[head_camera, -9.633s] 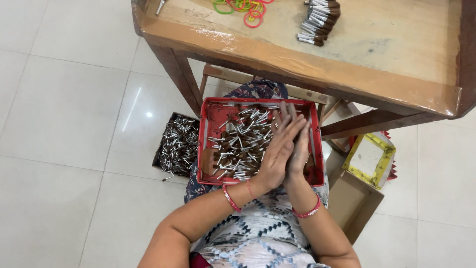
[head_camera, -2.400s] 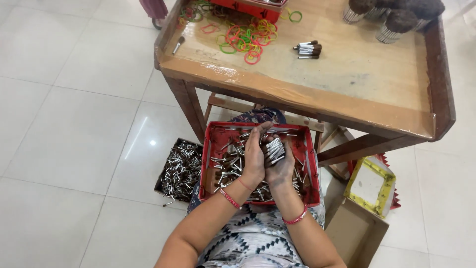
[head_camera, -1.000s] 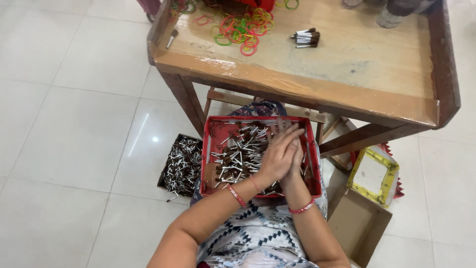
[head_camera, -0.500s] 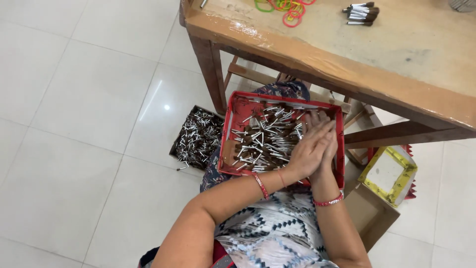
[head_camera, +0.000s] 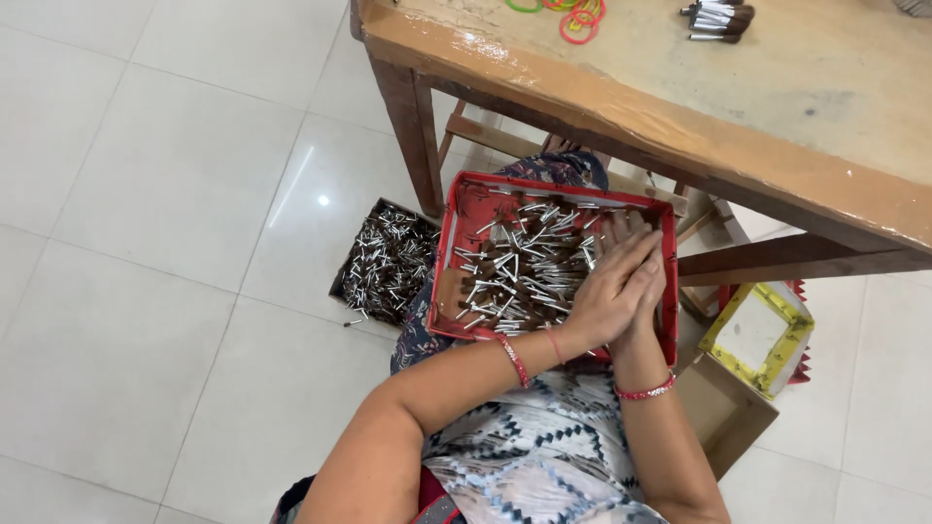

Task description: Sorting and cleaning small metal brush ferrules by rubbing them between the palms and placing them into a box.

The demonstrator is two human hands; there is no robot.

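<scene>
Both hands (head_camera: 621,286) press together over the small brush heads (head_camera: 519,272) in the red tray (head_camera: 464,199). 1 bundle (head_camera: 716,19) lies on the tabletop (head_camera: 777,87); judging by the tray, most remain loose.

I see a glossy white tiled floor (head_camera: 165,194) filling the left of the frame, catching a light glare, and a worn wooden table (head_camera: 777,116) across the upper right.

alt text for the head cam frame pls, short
Seen from above, a seated person's left hand and right hand press together over small silver-and-brown brush pieces in a red plastic tray on their lap. A worn wooden table stands ahead, a dark box of similar pieces on the white tile floor.
</scene>
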